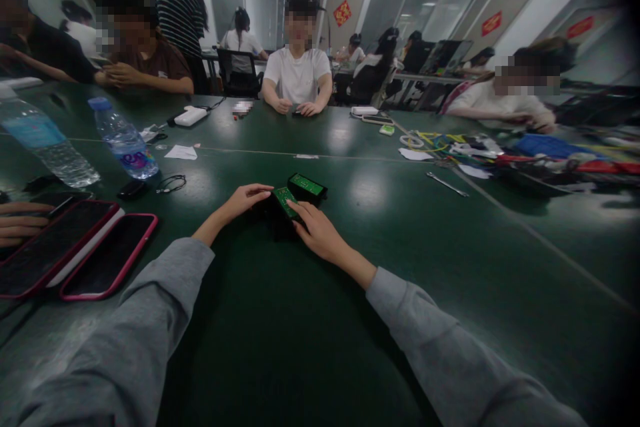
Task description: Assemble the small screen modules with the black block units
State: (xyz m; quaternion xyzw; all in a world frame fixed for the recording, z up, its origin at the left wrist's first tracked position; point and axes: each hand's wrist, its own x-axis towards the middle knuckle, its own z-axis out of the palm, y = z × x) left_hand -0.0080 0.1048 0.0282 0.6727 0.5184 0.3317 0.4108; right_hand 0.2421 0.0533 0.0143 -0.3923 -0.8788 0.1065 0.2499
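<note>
A green circuit board (283, 197) with small light spots sits tilted in front of me, with dark parts below it that I cannot make out. My right hand (320, 232) grips its near right side, a fingertip lying on its face. At the board's far left edge, my left hand (245, 200) has its fingers stretched out, the tips touching or very close to it. Just behind lies a second green circuit board (306, 185) inside a black housing (323, 195), apart from both hands.
Two phones, one a pink-edged phone (111, 257), lie left near another person's hand (20, 223). Beyond stand a large water bottle (47, 140) and a smaller bottle (125, 140). A wrench (447, 184) and tangled cables (440, 142) lie right. People sit around the table.
</note>
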